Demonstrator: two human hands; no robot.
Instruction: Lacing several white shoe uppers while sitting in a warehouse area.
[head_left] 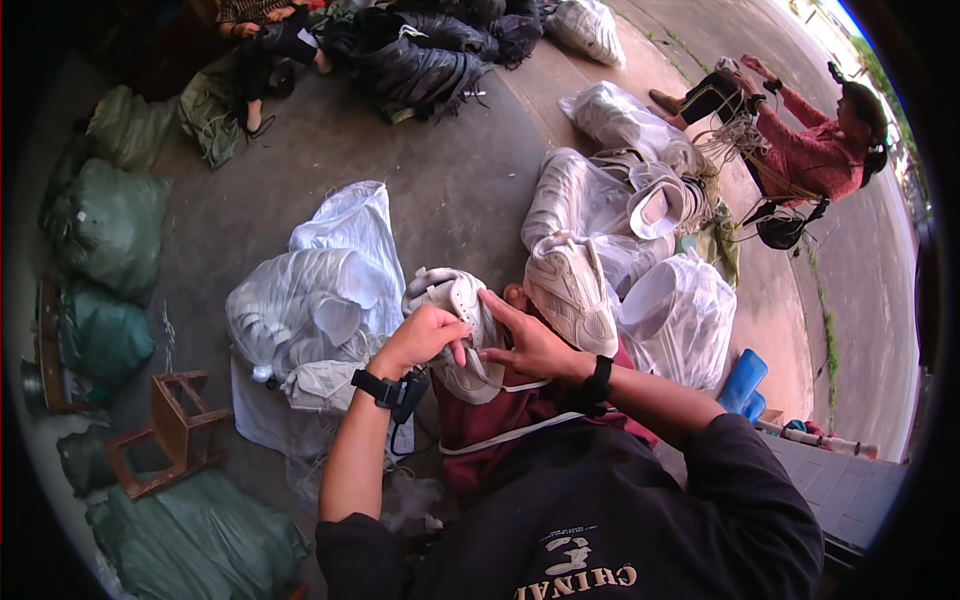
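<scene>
A white and beige shoe upper (pixel 462 300) lies over my lap, with my hands on either side of it. My left hand (pixel 425 338) is closed at its lower middle, thumb and fingertips drawn together; whatever they pinch is too small to make out. Against the upper's right side rests my right hand (pixel 535 342), index finger and thumb stretched apart, its other fingers partly hidden. Just beyond that hand, a second beige shoe upper (pixel 572 290) with mesh panels sits over my right leg.
Clear plastic bags of shoe uppers stand to the left (pixel 290 300) and right (pixel 680 310). A small wooden stool (pixel 180 430) is among green sacks (pixel 110 225) at far left. One person (pixel 820 145) sits at the upper right, another (pixel 262 25) at the upper left by black bundles (pixel 430 60).
</scene>
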